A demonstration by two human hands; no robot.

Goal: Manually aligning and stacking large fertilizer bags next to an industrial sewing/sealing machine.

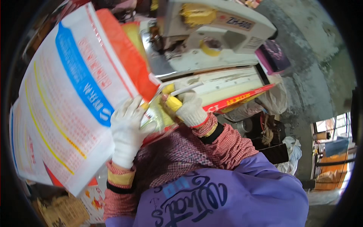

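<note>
My left hand (128,126), in a white knitted glove, lies over the right edge of a large white printed bag (68,98). Its fingers stretch across the bag and its thumb stands apart. My right hand (191,108) wears a similar glove with yellow wraps on the fingertips. Its fingers close around a slender white stick (187,89), whose exact kind I cannot make out. Between the hands lies a clear, greenish plastic piece (155,115), partly covered by my left thumb. An orange-red sheet (124,49) shows beyond the bag's edge.
Ahead stands a white sewing machine (223,26) with a roll of yellow tape (211,46) on its base. A long red-edged tray (242,97) lies before it. A purple box (273,56) is at the right, and a dark open carton (270,145) sits below it.
</note>
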